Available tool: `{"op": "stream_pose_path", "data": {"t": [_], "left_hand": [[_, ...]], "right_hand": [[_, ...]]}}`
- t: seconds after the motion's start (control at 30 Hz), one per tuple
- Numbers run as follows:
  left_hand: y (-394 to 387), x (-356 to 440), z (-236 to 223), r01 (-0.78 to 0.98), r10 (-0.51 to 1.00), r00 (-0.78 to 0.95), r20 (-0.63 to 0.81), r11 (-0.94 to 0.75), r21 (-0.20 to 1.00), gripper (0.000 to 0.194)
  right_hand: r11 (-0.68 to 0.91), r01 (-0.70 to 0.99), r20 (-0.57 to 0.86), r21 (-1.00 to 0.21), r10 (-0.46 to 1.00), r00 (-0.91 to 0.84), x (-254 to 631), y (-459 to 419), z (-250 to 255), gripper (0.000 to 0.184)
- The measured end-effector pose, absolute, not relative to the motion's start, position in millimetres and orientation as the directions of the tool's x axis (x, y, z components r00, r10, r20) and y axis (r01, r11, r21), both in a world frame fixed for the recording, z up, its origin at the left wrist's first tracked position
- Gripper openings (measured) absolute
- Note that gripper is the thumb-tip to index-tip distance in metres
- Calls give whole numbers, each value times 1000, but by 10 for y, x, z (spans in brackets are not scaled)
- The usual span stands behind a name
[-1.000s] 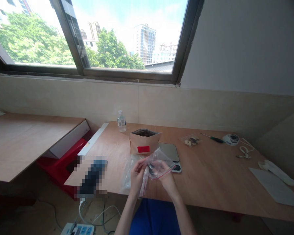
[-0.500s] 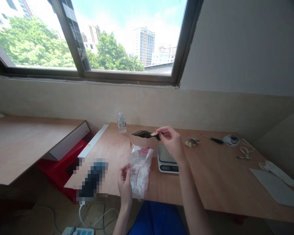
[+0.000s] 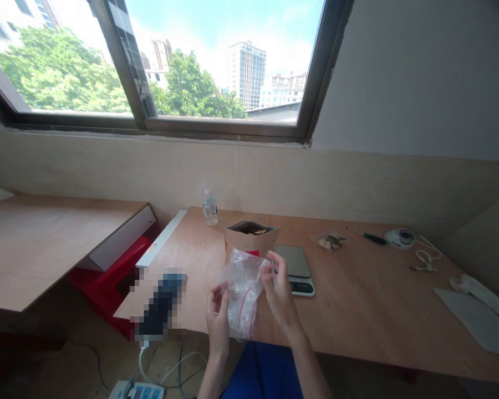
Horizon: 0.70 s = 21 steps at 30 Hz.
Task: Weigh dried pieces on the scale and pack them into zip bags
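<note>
Head view, looking forward and down over the worktop (image 3: 357, 316). Clear zip bag (image 3: 243, 296) with a red-striped seal, hanging between both hands at the middle of the frame. Left grip (image 3: 218, 313) at 8 o'clock from the bag, thumb and fingers pinched at its left edge. Right grip (image 3: 279, 293) at 3 o'clock, fingers curled against the bag's right side; clenched on the film or merely touching, impossible to tell. Just changed: right grip back from the mouth of the kraft paper pouch (image 3: 249, 242) to the bag, with no dark piece showing in those fingers now, so both grips together at the bag. Pouch upright at 12 o'clock, open, dark pieces inside. Digital kitchen scale (image 3: 293, 271) at 1 o'clock, just beside the pouch. Farther out at 2 o'clock, a small plastic packet (image 3: 328, 240) and a screwdriver (image 3: 370, 238); at 11 o'clock, a water bottle (image 3: 210, 208).
</note>
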<state>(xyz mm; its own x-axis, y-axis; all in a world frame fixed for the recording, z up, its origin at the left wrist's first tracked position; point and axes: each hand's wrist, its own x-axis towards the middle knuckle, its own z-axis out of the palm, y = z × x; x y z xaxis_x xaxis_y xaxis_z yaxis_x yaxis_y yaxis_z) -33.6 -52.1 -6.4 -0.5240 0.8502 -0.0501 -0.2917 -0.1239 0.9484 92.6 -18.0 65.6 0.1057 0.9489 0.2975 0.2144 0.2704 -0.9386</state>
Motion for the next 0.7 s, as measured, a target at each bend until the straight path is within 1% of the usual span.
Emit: {"op": "stream_pose_path", "data": {"t": [0.03, 0.07, 0.17, 0.3, 0.4, 0.47, 0.53, 0.6, 0.7], "left_hand": [[-515, -291, -50, -298, 863, -504, -42, -128, 946, 35], [-515, -253, -40, -302, 876, -481, -34, -129, 945, 35], [-529, -216, -39, -276, 900, -436, -14, -119, 954, 38], [-551, -346, -57, -222, 954, -300, 5, -75, 972, 43], [-568, -436, -32, -225, 986, -167, 16, -54, 973, 44], [-579, -432, -15, -197, 994, -113, 6, -28, 980, 44], [-573, -369, -19, -143, 991, -129, -22, 3, 990, 43], [-538, -269, -48, -97, 976, -213, -50, 29, 995, 41], [-446, -128, -101, -57, 954, -291, -70, 56, 997, 37]], "right_hand": [[212, 158, 225, -964, 972, 69, 906, -221, 578, 45], [160, 110, 165, -981, 985, 41, 895, -235, 509, 48], [67, 37, 68, -997, 997, 22, 946, -153, 377, 39], [43, 8, 43, -999, 999, -15, 1155, 17, 323, 36], [42, -5, 41, -999, 997, 64, 1246, 48, 273, 38], [50, 1, 50, -999, 995, 85, 1234, 16, 226, 38], [69, 38, 71, -997, 996, 59, 1178, -39, 181, 35], [100, 111, 106, -989, 993, 50, 1104, -97, 139, 33], [146, 210, 171, -967, 979, 107, 1021, -158, 63, 33]]}}
